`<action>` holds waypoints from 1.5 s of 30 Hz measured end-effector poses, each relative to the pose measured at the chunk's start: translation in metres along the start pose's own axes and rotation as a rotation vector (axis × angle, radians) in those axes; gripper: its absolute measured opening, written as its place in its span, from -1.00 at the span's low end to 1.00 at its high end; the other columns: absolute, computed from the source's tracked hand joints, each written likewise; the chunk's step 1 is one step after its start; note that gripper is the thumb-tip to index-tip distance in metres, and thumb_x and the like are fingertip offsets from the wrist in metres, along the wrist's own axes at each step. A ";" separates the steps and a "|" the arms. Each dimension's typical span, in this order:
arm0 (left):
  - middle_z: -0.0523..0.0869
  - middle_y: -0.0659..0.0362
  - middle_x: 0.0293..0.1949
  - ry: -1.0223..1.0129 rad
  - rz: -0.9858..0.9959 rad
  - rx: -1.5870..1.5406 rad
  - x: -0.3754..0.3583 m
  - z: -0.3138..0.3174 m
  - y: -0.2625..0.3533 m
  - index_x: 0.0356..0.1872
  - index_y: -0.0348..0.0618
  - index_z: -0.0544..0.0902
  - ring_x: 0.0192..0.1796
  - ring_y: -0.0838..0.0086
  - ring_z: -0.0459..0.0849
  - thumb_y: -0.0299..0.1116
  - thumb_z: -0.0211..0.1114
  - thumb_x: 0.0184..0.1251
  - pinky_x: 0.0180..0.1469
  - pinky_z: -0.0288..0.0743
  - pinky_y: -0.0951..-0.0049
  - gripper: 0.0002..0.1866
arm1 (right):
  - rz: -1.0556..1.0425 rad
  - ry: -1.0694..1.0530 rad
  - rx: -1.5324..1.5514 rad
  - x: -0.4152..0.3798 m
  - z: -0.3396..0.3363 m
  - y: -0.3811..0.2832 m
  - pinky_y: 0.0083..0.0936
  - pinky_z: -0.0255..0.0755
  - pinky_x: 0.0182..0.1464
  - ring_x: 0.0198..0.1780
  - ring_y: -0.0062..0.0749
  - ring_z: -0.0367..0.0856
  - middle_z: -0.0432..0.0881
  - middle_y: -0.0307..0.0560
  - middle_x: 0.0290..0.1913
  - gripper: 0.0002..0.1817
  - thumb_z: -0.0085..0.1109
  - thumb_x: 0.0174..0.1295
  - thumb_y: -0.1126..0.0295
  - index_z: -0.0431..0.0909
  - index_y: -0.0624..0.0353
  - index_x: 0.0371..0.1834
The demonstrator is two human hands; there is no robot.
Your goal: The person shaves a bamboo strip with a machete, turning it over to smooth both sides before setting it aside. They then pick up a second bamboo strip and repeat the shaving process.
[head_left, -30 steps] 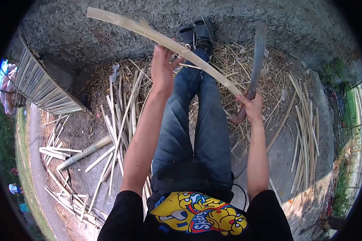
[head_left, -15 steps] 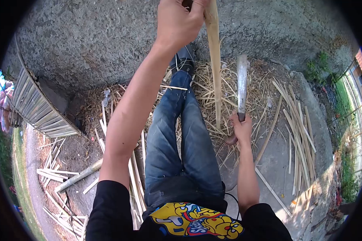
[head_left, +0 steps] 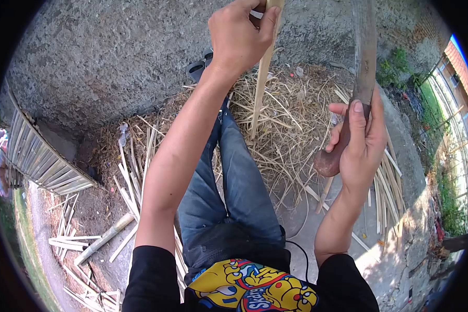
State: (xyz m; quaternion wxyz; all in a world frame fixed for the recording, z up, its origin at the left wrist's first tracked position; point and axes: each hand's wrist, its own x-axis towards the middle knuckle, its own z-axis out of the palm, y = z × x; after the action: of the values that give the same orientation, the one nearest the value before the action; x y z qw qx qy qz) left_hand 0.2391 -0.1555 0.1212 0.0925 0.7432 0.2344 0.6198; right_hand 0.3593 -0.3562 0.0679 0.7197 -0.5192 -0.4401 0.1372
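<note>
Outdoor concrete ground [head_left: 114, 67], littered with shavings. Left hand [head_left: 239, 36], top centre, closed round an upright bamboo strip [head_left: 259, 88], lower end in the shavings. Right hand [head_left: 361, 145] clenched on a machete handle [head_left: 334, 156], blade raised. Split strips lie right; this strip looks uncut.

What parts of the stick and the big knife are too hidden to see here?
- Bamboo strip, head view: its top end runs past the upper edge, and the left hand covers the part it grips.
- Blade, head view: its tip is cut off by the upper edge.
- Knife handle: mostly wrapped by the right hand.
- Feet: largely behind the left forearm.
</note>
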 end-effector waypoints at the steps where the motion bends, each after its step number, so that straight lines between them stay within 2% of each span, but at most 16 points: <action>1: 0.77 -0.01 -0.46 -0.007 -0.054 -0.016 0.002 0.000 -0.001 -0.23 -0.26 0.77 -0.45 0.29 0.80 -0.36 0.41 0.38 -0.37 0.62 0.33 -0.85 | -0.047 -0.042 -0.069 -0.001 0.001 -0.001 -0.73 0.36 -0.58 -0.59 -0.75 0.43 0.67 -0.05 -0.24 -0.45 0.01 0.63 0.31 0.24 0.19 0.61; 6: 0.77 0.01 -0.49 0.049 0.107 -0.008 -0.001 0.003 0.004 -0.27 -0.28 0.75 -0.47 0.31 0.80 -0.39 0.40 0.38 -0.38 0.61 0.34 -0.86 | 0.168 -0.379 -0.210 -0.037 0.026 0.070 -0.57 0.49 -0.31 -0.41 -0.63 0.56 0.62 -0.19 -0.33 -0.37 0.13 0.55 0.37 0.23 0.16 0.64; 9: 0.77 0.00 -0.49 0.002 0.059 0.032 -0.008 -0.009 -0.006 -0.30 -0.29 0.73 -0.47 0.33 0.80 -0.41 0.39 0.38 -0.39 0.60 0.34 -0.86 | 0.295 -0.349 -0.132 -0.038 0.017 0.069 -0.54 0.52 -0.17 -0.32 -0.57 0.60 0.62 -0.20 -0.31 -0.40 0.15 0.53 0.38 0.29 0.17 0.61; 11: 0.86 0.04 -0.19 -0.157 -0.086 0.159 -0.008 -0.012 -0.013 0.01 -0.24 0.76 -0.19 0.40 0.85 -0.02 0.39 0.46 -0.10 0.68 0.38 -0.57 | 0.262 -0.381 -0.200 -0.032 0.013 0.052 -0.53 0.52 -0.32 -0.41 -0.59 0.57 0.60 -0.19 -0.31 -0.36 0.14 0.53 0.37 0.24 0.10 0.64; 12: 0.86 0.04 -0.19 -0.157 -0.087 0.155 -0.008 -0.012 -0.018 0.01 -0.24 0.76 -0.19 0.40 0.85 -0.02 0.39 0.46 -0.10 0.68 0.38 -0.57 | 0.471 -0.398 0.132 -0.027 0.011 0.048 -0.52 0.51 -0.42 -0.46 -0.60 0.55 0.59 -0.19 -0.33 -0.35 0.13 0.54 0.37 0.21 0.06 0.66; 13: 0.83 0.09 -0.36 -0.076 -0.002 0.135 -0.006 -0.011 -0.023 -0.11 -0.24 0.79 -0.35 0.44 0.82 -0.13 0.47 0.37 -0.23 0.66 0.42 -0.66 | 0.667 -0.405 0.471 -0.020 0.010 0.042 -0.52 0.49 -0.52 -0.51 -0.60 0.53 0.57 -0.19 -0.34 -0.34 0.11 0.55 0.37 0.18 0.01 0.68; 15: 0.81 0.14 -0.53 0.021 0.091 0.111 -0.003 -0.012 -0.031 -0.23 -0.23 0.81 -0.51 0.48 0.79 -0.23 0.55 0.28 -0.36 0.63 0.46 -0.74 | 0.700 -0.378 0.526 -0.013 0.010 0.023 -0.57 0.40 -0.67 -0.61 -0.65 0.46 0.55 -0.18 -0.35 -0.34 0.06 0.57 0.37 0.11 0.01 0.69; 18: 0.83 0.11 -0.47 -0.006 0.030 0.127 -0.004 -0.018 -0.034 -0.16 -0.23 0.81 -0.42 0.47 0.82 -0.17 0.51 0.34 -0.29 0.66 0.46 -0.70 | 0.061 -0.136 0.252 -0.019 0.026 0.000 -0.66 0.37 -0.63 -0.61 -0.67 0.43 0.57 -0.09 -0.30 -0.38 -0.01 0.60 0.39 0.11 0.10 0.68; 21: 0.83 0.12 -0.47 -0.040 -0.012 0.187 -0.002 -0.021 -0.032 -0.15 -0.24 0.81 -0.41 0.52 0.82 -0.17 0.50 0.36 -0.31 0.63 0.48 -0.70 | -0.281 0.072 0.128 -0.015 0.038 -0.010 -0.68 0.37 -0.61 -0.61 -0.68 0.44 0.57 -0.09 -0.31 -0.37 -0.03 0.61 0.39 0.07 0.13 0.69; 22: 0.76 -0.01 -0.51 -0.061 -0.029 0.064 -0.002 -0.022 -0.014 -0.30 -0.31 0.72 -0.48 0.37 0.80 -0.40 0.41 0.37 -0.41 0.59 0.35 -0.84 | -0.321 0.087 0.178 -0.016 0.044 -0.005 -0.68 0.35 -0.60 -0.61 -0.70 0.42 0.56 -0.12 -0.30 -0.37 -0.03 0.61 0.42 0.05 0.15 0.69; 27: 0.79 0.08 -0.51 -0.019 0.010 0.090 -0.011 -0.026 -0.036 -0.21 -0.27 0.76 -0.46 0.50 0.78 -0.29 0.45 0.39 -0.38 0.58 0.44 -0.78 | 0.295 -0.437 -0.085 -0.058 0.049 0.122 -0.54 0.34 -0.54 -0.60 -0.66 0.42 0.55 -0.24 -0.44 -0.32 0.11 0.53 0.42 0.14 0.04 0.69; 29: 0.82 0.15 -0.49 0.045 0.065 0.087 -0.013 -0.033 -0.049 -0.14 -0.22 0.81 -0.45 0.58 0.77 -0.18 0.49 0.39 -0.34 0.59 0.51 -0.71 | 0.444 -0.420 -0.028 -0.066 0.039 0.120 -0.55 0.35 -0.57 -0.60 -0.63 0.43 0.54 -0.23 -0.42 -0.34 0.08 0.54 0.41 0.17 -0.06 0.68; 33: 0.81 0.16 -0.50 -0.023 -0.005 0.153 -0.016 -0.051 -0.043 -0.13 -0.22 0.80 -0.49 0.65 0.68 -0.20 0.48 0.40 -0.36 0.54 0.54 -0.73 | 0.886 -0.414 0.549 -0.045 0.023 0.073 -0.59 0.37 -0.65 -0.62 -0.65 0.44 0.51 -0.20 -0.38 -0.40 0.05 0.57 0.38 0.23 -0.05 0.65; 39: 0.81 0.17 -0.51 0.014 -0.030 0.111 -0.009 -0.049 -0.050 -0.18 -0.25 0.79 -0.48 0.64 0.69 -0.21 0.47 0.42 -0.38 0.52 0.53 -0.74 | -0.174 0.011 0.349 -0.007 0.042 -0.016 -0.73 0.33 -0.61 -0.63 -0.72 0.42 0.55 -0.16 -0.38 -0.43 -0.01 0.64 0.26 0.19 0.16 0.63; 42: 0.75 0.11 -0.56 -0.121 -0.202 0.087 -0.007 -0.051 -0.026 -0.23 -0.32 0.74 -0.46 0.53 0.77 -0.41 0.36 0.46 -0.43 0.56 0.41 -0.85 | -0.358 0.076 0.304 0.001 0.051 -0.026 -0.75 0.33 -0.61 -0.60 -0.75 0.44 0.55 -0.19 -0.42 -0.42 0.01 0.63 0.28 0.20 0.18 0.63; 45: 0.77 0.09 -0.54 -0.110 -0.164 0.042 -0.014 -0.048 -0.021 -0.23 -0.32 0.74 -0.46 0.51 0.78 -0.41 0.36 0.45 -0.43 0.57 0.42 -0.85 | -0.030 -0.088 0.121 -0.027 0.061 0.016 -0.65 0.37 -0.49 -0.53 -0.69 0.45 0.59 -0.18 -0.40 -0.42 0.07 0.59 0.34 0.25 0.19 0.62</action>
State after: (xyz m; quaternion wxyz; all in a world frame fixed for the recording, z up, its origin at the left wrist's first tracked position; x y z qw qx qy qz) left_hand 0.1867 -0.1511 0.1107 0.1401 0.7562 0.3017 0.5635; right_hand 0.3005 -0.3294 0.0452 0.7317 -0.4614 -0.4701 0.1754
